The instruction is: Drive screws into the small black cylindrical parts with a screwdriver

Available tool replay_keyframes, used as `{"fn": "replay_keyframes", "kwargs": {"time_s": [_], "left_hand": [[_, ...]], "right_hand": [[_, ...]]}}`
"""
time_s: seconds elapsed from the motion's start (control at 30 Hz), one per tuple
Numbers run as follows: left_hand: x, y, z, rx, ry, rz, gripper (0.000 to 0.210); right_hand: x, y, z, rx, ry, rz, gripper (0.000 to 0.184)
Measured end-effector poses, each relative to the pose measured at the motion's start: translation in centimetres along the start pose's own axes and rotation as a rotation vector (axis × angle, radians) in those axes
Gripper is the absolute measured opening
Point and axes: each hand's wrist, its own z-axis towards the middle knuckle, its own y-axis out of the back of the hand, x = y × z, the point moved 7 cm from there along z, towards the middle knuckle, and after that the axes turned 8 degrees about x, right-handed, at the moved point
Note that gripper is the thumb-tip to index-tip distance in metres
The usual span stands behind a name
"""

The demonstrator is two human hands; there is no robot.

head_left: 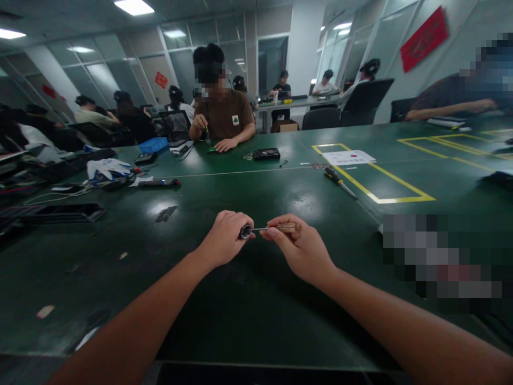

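Note:
My left hand (227, 235) is closed round a small black cylindrical part (245, 231) whose round, ringed end faces me. Its exact kind is unclear, and the fingers hide the rest of it. In my right hand (302, 243) is a screwdriver (287, 228) with a brownish, see-through handle, gripped between thumb and fingers. The thin metal shaft points left and its tip meets the side of the black part, or passes just behind its rim. Both hands are held above the green table (256, 310), near its middle.
A larger black-and-yellow screwdriver (340, 182) lies beyond my right hand, near a paper sheet (348, 156). White gloves (108, 168), a dark tool (158, 183) and a blue bin (153, 145) lie to the left. Opposite, a person in brown (224, 115) works near a black device (266, 154).

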Motion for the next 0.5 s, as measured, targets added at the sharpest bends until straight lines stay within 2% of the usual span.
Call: {"fn": "replay_keyframes", "kwargs": {"time_s": [0.23,0.5], "left_hand": [[0.3,0.1,0.0,0.003,0.019,0.004,0.010],[0.4,0.0,0.0,-0.012,0.032,-0.029,0.011]], "right_hand": [[-0.7,0.6,0.7,-0.017,-0.022,0.298,0.024],[0.8,-0.2,0.0,0.055,0.074,0.025,0.018]]}}
